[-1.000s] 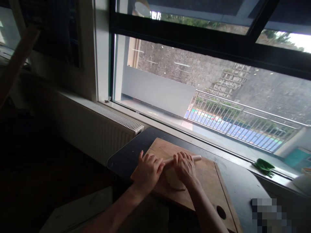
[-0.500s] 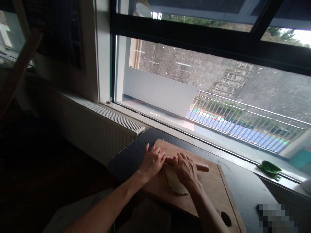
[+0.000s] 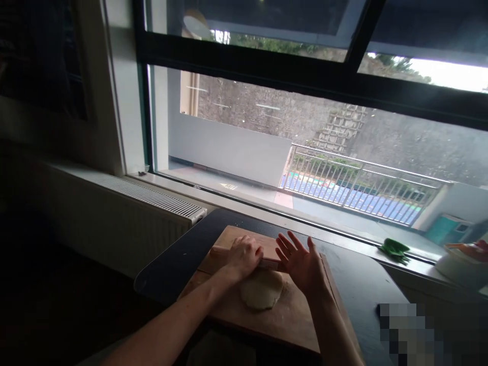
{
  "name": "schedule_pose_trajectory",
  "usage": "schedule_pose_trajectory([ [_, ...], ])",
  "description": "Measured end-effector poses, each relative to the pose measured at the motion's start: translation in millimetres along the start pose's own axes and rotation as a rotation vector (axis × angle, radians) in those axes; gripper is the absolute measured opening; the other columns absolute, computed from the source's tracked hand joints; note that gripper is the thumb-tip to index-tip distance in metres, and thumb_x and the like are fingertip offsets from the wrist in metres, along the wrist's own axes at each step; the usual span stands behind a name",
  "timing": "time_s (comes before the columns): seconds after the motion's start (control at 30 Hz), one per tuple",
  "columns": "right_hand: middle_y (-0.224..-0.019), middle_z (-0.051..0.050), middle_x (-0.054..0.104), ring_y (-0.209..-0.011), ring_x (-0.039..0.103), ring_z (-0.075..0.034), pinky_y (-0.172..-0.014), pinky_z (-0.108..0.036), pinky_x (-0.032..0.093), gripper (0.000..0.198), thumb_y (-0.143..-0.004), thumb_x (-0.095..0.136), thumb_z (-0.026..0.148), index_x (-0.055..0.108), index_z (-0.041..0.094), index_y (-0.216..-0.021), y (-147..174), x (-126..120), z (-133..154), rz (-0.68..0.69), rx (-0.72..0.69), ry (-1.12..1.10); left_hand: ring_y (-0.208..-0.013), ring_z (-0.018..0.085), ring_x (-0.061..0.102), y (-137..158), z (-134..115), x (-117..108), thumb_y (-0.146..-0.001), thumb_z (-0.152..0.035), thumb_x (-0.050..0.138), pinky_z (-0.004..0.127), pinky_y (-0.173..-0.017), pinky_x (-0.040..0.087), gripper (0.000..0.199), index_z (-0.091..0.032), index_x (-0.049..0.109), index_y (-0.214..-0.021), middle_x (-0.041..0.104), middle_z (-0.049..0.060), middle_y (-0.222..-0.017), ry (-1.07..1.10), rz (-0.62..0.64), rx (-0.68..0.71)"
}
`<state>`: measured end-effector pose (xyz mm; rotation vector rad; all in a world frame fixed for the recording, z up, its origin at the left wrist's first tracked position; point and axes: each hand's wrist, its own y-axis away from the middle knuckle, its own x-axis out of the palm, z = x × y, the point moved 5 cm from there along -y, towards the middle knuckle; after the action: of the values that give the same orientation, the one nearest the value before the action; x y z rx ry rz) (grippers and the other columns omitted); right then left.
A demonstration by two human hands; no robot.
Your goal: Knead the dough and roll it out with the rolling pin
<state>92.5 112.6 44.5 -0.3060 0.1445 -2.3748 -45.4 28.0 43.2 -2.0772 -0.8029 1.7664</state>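
Note:
My left hand (image 3: 246, 256) is closed over a wooden rolling pin (image 3: 218, 251), whose left end sticks out past it. A flat, pale piece of dough (image 3: 261, 290) lies just on the near side of the pin, on a wooden cutting board (image 3: 293, 317). My right hand (image 3: 303, 264) is open beside the pin's right part, palm turned up and inward, fingers spread, nothing held in it. Whether its edge touches the pin I cannot tell. The middle of the pin is hidden under my left hand.
The board rests on a dark table (image 3: 351, 274) pushed against the windowsill (image 3: 244, 211). A radiator (image 3: 152, 198) runs along the wall at left. Green leaf-like things (image 3: 394, 249) and a pale bowl (image 3: 463, 264) sit on the sill at right. A blurred patch covers something at lower right.
My right hand has let go of the rolling pin and turned its palm up with the fingers spread. The pin now reaches farther left past my left hand. The view has swung right.

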Motion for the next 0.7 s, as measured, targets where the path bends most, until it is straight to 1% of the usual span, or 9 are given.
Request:
schedule_pose_trajectory([
  [0.1,-0.137,-0.009,0.045,-0.122,0.046,-0.019,-0.098,-0.042,0.041,0.072,-0.086,0.008,0.065,0.032,0.022,-0.138,-1.7,-5.3,-2.8,-0.030,0.001,-0.041,-0.086,0.021,0.055,-3.2,-0.6,4.2,-0.088,-0.030,0.039,0.037,-0.084,0.039,0.032,-0.018,0.062,-0.070,0.063,0.006,-0.080,0.015,0.023,0.010],
  [0.17,-0.137,-0.008,0.044,-0.123,0.046,-0.018,-0.099,-0.041,0.040,0.069,-0.087,0.009,0.063,0.029,0.022,-0.139,-4.7,-6.4,-1.7,-0.046,0.001,-0.017,-0.085,0.021,0.055,-5.2,0.2,4.6,-0.088,-0.030,0.039,0.037,-0.083,0.039,0.032,-0.017,0.063,-0.071,0.063,0.007,-0.080,0.020,0.052,0.003],
  [0.3,-0.133,-0.007,0.049,-0.120,0.048,-0.019,-0.095,-0.043,0.042,0.071,-0.088,0.001,0.061,0.034,0.024,-0.138,-0.2,-3.1,6.7,-0.023,-0.077,0.056,-0.080,0.020,0.056,-6.4,1.6,-1.8,-0.086,-0.032,0.039,0.033,-0.075,0.041,0.033,-0.017,0.064,-0.070,0.063,0.007,-0.078,0.078,0.140,-0.054],
  [0.4,-0.130,-0.007,0.052,-0.119,0.049,-0.020,-0.094,-0.045,0.041,0.072,-0.087,0.000,0.062,0.036,0.026,-0.137,12.1,0.8,9.1,-0.034,-0.137,0.021,-0.078,0.018,0.056,-2.4,-5.6,-9.4,-0.084,-0.043,0.043,0.031,-0.074,0.040,0.034,-0.020,0.065,-0.072,0.064,0.004,-0.079,0.217,0.229,-0.041],
  [0.5,-0.136,-0.007,0.046,-0.122,0.046,-0.020,-0.095,-0.045,0.040,0.075,-0.085,-0.005,0.064,0.028,0.026,-0.141,19.7,9.8,4.5,-0.024,-0.128,-0.005,-0.077,0.018,0.057,2.5,-16.7,-11.9,-0.083,-0.056,0.041,0.032,-0.080,0.038,0.042,-0.023,0.065,-0.073,0.065,0.000,-0.074,0.324,0.312,-0.005],
  [0.6,-0.141,-0.006,0.040,-0.125,0.043,-0.020,-0.096,-0.045,0.040,0.078,-0.083,-0.008,0.066,0.022,0.026,-0.143,19.4,21.8,-0.8,0.027,-0.101,-0.069,-0.076,0.019,0.058,4.4,-21.4,-9.4,-0.084,-0.057,0.036,0.036,-0.088,0.035,0.047,-0.023,0.066,-0.070,0.065,0.000,-0.067,0.302,0.314,-0.024],
  [0.7,-0.141,-0.006,0.039,-0.126,0.042,-0.020,-0.097,-0.047,0.039,0.077,-0.084,-0.004,0.066,0.023,0.026,-0.142,16.8,26.4,-2.9,0.048,-0.107,-0.170,-0.075,0.019,0.059,4.2,-21.4,-6.9,-0.087,-0.053,0.034,0.036,-0.089,0.035,0.048,-0.022,0.066,-0.070,0.066,0.002,-0.069,0.265,0.286,-0.028],
])
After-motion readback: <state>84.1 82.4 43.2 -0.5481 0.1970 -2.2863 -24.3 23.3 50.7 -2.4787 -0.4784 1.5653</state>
